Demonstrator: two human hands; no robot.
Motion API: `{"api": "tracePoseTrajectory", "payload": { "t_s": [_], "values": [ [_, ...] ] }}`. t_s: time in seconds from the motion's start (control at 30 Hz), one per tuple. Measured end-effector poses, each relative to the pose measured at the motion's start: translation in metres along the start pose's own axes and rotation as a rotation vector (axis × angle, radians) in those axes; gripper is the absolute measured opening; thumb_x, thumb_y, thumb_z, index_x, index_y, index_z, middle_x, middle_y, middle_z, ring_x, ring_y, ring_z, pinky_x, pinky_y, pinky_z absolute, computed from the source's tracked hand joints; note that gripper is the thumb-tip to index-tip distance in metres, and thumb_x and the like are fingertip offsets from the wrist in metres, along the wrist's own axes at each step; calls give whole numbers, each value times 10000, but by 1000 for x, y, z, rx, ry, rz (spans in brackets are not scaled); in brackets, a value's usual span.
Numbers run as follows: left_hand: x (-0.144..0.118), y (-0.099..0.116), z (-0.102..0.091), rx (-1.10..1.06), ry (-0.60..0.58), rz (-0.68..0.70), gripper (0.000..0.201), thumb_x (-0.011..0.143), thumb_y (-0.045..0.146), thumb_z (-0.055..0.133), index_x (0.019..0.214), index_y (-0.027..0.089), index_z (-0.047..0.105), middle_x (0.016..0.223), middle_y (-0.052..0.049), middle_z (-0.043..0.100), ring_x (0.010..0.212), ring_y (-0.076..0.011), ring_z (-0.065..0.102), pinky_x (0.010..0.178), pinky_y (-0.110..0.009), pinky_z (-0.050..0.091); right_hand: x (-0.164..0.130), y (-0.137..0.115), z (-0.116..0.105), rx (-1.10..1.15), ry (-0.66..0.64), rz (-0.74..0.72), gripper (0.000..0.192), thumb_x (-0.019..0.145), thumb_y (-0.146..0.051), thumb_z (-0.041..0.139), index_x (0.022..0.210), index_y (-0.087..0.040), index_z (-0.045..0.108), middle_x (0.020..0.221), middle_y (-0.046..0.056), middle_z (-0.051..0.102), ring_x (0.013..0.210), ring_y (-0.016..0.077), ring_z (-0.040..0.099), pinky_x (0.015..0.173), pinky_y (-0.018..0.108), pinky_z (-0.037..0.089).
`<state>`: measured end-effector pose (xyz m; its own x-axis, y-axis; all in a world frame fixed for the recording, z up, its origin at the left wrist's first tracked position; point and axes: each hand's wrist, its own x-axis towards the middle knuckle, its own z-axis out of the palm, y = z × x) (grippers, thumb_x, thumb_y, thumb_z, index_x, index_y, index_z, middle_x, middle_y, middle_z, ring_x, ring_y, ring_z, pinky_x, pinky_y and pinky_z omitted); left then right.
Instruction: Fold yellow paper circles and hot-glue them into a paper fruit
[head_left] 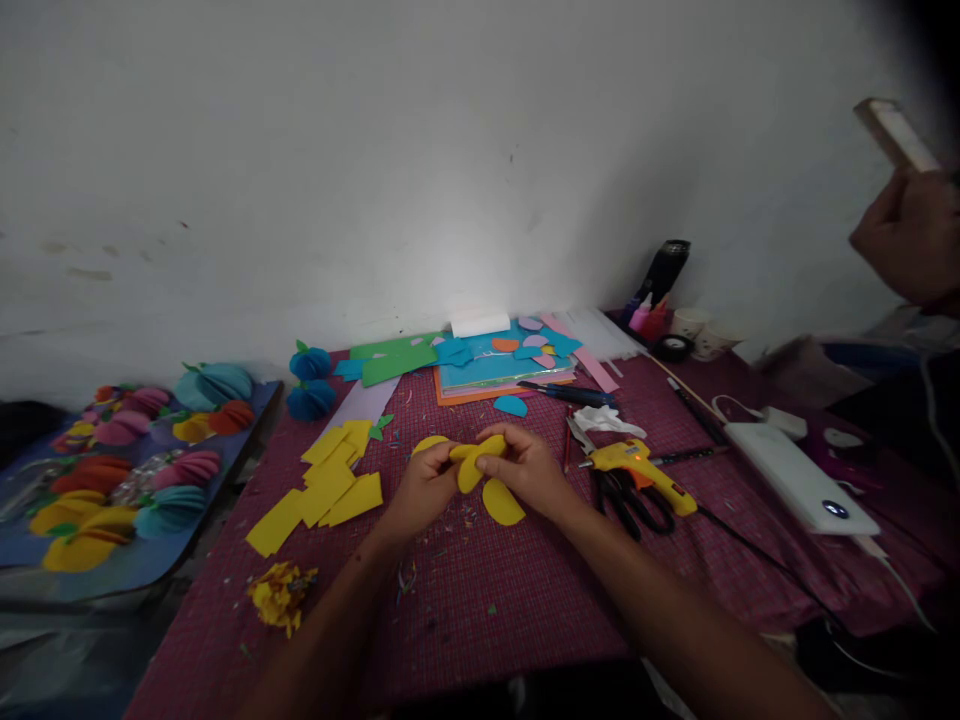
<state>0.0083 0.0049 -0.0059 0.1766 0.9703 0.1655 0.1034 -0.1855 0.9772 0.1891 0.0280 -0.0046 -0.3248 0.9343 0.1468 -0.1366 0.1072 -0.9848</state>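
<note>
Pinching from both sides, the left hand [427, 482] and the right hand [525, 468] meet over the counter [525, 590] with its red checked cloth — the fingers of each are clamped on a folded yellow foam petal piece [472, 462] held just above the cloth. A loose yellow oval foam piece [502, 502] lies on the cloth just under the right hand. Left of the hands sits a scatter of flat yellow foam sheets [330, 485], and a crumpled heap of yellow scraps [283, 595] lies nearer the front edge. Right of the hands rest a yellow hot-glue gun [637, 470] and black-handled scissors [626, 500], touching each other. At far right another person's hand [907, 235] is raised, gripping a pale flat bar [892, 132].
</note>
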Motion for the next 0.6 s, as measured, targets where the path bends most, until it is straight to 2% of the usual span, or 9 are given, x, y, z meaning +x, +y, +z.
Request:
{"api": "tracePoseTrajectory", "payload": {
  "t_s": [0.17,0.37,0.47,0.6],
  "values": [
    [-1,-1,0,-64,-52,-17,192,835,297,699,967,164,742,863,-21,669,776,-156,571,747,-261,455,1,2,0,-59,36,71,275,720,-406,760,840,-189,640,745,-6,632,624,142,564,560,257,455],
    [-2,-3,-5,-215,-127,3,331,775,227,676,1095,158,722,988,-54,699,907,-212,605,845,-306,460,2,0,-1,-102,92,73,262,729,-411,734,819,-182,642,721,-8,629,608,141,564,536,247,443],
    [-1,-5,-5,-243,-84,-12,309,792,273,687,1078,159,713,977,-51,693,890,-202,599,810,-289,458,3,3,-1,-114,115,66,238,729,-390,726,812,-183,643,712,-9,620,601,137,549,528,246,431],
    [0,-6,-4,-108,12,-85,217,835,355,708,890,145,699,846,-24,647,764,-150,560,722,-257,443,3,5,0,-116,90,74,215,735,-368,715,822,-185,641,729,-6,624,616,138,549,544,248,434]
  ]
}}
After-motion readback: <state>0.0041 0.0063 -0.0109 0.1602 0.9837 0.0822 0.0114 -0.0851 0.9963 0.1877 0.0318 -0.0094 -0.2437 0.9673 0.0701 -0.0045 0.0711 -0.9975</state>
